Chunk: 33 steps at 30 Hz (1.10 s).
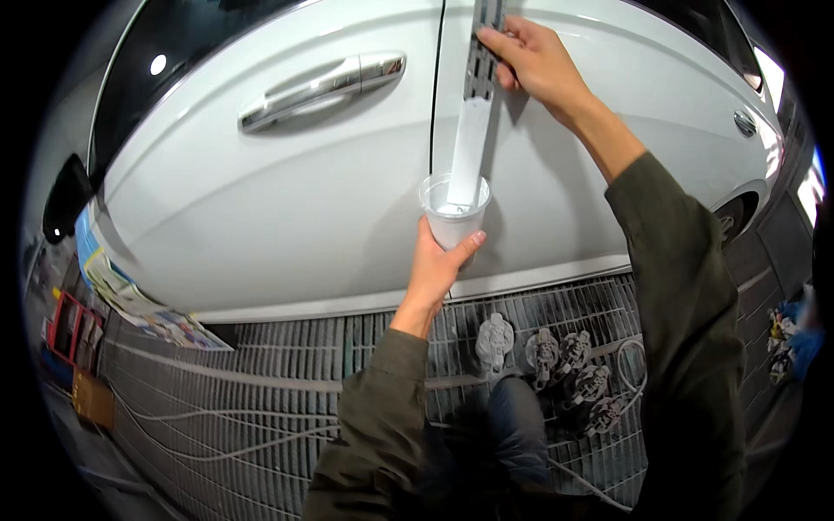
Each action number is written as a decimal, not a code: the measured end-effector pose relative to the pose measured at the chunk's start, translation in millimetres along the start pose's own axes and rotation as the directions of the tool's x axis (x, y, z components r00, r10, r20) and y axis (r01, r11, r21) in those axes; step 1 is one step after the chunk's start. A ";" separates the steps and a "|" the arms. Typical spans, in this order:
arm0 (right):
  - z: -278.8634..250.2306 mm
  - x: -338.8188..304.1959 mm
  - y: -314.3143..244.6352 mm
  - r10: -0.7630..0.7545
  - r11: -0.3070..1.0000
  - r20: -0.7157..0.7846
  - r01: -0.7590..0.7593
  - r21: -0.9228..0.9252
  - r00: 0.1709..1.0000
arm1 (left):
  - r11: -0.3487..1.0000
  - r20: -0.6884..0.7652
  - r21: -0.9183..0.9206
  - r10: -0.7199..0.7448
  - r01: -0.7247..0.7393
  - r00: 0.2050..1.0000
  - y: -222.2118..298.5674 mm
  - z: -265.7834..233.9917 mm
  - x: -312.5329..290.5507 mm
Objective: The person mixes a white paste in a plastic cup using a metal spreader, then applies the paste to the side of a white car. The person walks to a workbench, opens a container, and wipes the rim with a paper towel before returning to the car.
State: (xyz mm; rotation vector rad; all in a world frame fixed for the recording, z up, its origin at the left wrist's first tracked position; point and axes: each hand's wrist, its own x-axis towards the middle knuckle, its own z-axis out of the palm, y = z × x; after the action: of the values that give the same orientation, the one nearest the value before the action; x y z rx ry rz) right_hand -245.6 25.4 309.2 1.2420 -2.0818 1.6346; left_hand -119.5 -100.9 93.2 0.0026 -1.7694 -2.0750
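Observation:
My left hand (432, 271) is wrapped round a clear plastic cup (452, 229), held upright in front of the white car's side. White liquid that looks like paint shows inside the cup. My right hand (546, 68) pinches the dark, slotted upper part of a long flat mixing stick (470, 143) between thumb and fingers. White paint coats the stick's lower length, and its bottom end is inside the cup. The stick stands nearly upright, leaning a little to the right at the top. Its very tip is hidden in the paint.
Close behind the cup is a white car door (330, 187) with a chrome handle (321, 91). Printed paper (165, 317) covers the car's lower left. Several grey, coated lumpy objects (573, 373) stand on the floor grating (287, 356) by my leg. Hoses (234, 415) lie to the left.

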 end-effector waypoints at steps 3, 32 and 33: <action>10.6 -44.4 27.0 -0.033 0.999 0.070 0.032 0.010 0.997 | 1.000 0.023 -0.003 0.017 -0.017 1.000 -12.0 4.5 -4.0; -0.5 -14.8 16.2 0.183 0.983 -0.058 -0.185 -0.023 0.981 | 1.000 0.055 0.024 -0.002 0.000 0.998 -10.0 7.5 0.0; 5.0 -10.7 18.1 0.178 0.984 -0.052 -0.179 -0.016 0.983 | 1.000 0.026 -0.006 0.010 -0.010 1.000 -14.5 3.6 0.3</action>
State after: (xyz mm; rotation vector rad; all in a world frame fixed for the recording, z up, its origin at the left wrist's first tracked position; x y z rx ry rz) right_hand -250.4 26.6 288.2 1.0211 -2.2294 1.6935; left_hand -125.1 -95.9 80.2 -0.0345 -1.7752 -2.0819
